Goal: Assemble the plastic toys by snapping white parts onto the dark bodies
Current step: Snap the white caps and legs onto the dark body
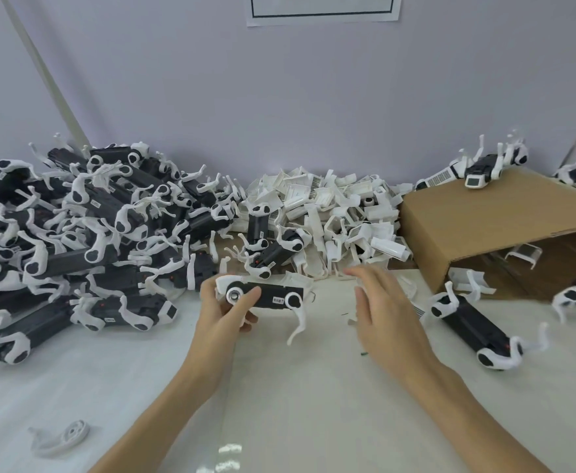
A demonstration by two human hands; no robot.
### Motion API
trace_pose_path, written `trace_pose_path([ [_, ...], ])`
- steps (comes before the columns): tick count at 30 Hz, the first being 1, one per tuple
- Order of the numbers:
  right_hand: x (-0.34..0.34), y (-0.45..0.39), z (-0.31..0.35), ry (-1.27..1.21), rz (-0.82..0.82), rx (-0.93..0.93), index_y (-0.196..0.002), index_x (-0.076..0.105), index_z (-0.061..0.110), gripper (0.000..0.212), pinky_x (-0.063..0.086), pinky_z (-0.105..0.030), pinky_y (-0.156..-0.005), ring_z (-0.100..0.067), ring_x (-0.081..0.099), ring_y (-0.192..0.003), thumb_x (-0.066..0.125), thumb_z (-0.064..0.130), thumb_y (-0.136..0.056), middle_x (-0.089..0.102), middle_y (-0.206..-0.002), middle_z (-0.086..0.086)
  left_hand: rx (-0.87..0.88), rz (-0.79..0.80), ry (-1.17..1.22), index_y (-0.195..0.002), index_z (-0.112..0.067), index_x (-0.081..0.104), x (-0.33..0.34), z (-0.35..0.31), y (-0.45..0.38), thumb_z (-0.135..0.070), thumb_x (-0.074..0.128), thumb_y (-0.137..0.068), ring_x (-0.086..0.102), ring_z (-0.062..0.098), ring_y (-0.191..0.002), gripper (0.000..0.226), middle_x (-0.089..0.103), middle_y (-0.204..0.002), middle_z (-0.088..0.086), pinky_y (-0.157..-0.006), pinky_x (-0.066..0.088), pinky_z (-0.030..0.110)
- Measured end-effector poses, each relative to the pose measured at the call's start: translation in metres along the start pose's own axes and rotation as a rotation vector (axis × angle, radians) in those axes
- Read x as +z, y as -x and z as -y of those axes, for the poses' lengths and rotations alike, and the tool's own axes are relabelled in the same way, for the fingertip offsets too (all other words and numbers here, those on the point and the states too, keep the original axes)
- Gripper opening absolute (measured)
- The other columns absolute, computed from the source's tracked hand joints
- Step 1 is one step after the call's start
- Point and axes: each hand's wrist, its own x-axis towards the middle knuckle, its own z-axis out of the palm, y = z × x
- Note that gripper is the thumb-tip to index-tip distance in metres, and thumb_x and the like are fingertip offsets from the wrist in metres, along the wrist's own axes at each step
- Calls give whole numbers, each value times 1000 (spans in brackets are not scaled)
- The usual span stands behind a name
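Here left hand grips a dark body; right hand, fingers spread, hovers over bare table.

White worktop carrying a heap of dark toys, loose white parts, a cardboard box.

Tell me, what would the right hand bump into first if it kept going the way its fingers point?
Probably the pile of white parts. The right hand points up and away toward it, though depth is hard to judge.

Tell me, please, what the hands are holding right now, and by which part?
The left hand grips a dark toy body at its left end, by the round joint. The right hand is open, holding nothing.
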Motion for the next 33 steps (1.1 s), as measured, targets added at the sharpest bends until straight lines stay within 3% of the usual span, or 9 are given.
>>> trace_pose_path([
  [3,-11,-7,-19,159,112,83,-131,63,9,62,51,-40,-96,-29,60,-121,58,-23,-78,61,-137,-4,75,45,-24,-124,-36,53,-2,3,-1,-52,76,-78,63,14,-83,54,66,-90,-8,-82,52,31],
  [7,-13,-8,-35,180,148,102,-131,67,14,74,51,-37,-91,-26,65,-118,58,-27,-70,67,-132,-1,114,46,-9,-117,-30,53,-1,6,1,-56,74,-70,54,7,-76,58,59,-80,-20,-75,47,29],
  [11,-7,-11,-43,208,122,145,-112,76,13,47,49,-32,-86,-23,68,-110,63,-20,-81,70,-122,0,130,75,38,-119,-26,52,-1,8,4,-52,73,-72,52,10,-80,58,57,-85,-16,-78,44,34],
  [15,-7,-16,-53,187,107,232,-87,80,16,10,42,-27,-81,-22,64,-90,81,5,-87,63,-106,-1,120,92,13,-115,-32,54,2,7,6,-54,72,-73,53,14,-80,51,58,-84,-15,-77,44,38],
  [19,-6,-13,-49,224,3,119,-91,75,9,4,41,-35,-91,-29,53,-103,79,8,-90,55,-104,-2,128,108,-3,-116,-31,53,4,5,8,-51,72,-76,51,15,-78,50,57,-84,-11,-73,44,33],
  [21,-8,-14,-40,102,-79,95,-99,67,5,3,44,-35,-86,-28,57,-99,68,7,-97,60,-103,-4,144,117,-17,-117,-29,52,6,5,9,-44,72,-81,50,13,-76,44,56,-83,-11,-69,45,26],
  [25,-9,-14,-16,-200,-98,92,-110,61,6,9,43,-8,-87,-8,58,-98,57,12,-104,62,-110,-3,171,146,-49,-117,-27,50,10,4,12,-35,69,-87,50,13,-73,36,54,-82,-11,-65,47,22],
  [29,-6,-13,6,-625,36,294,-108,65,18,8,51,-23,-95,-12,67,-109,58,21,-106,71,-113,-2,206,177,-81,-119,-24,48,12,2,15,-33,68,-90,52,12,-73,36,54,-83,-10,-64,46,19],
  [33,-3,-9,13,-928,90,421,-120,61,17,25,51,-38,-101,-19,72,-110,47,35,-109,79,-112,-2,211,179,-100,-119,-26,48,12,1,17,-34,68,-90,52,11,-71,36,54,-80,-12,-63,46,18],
])
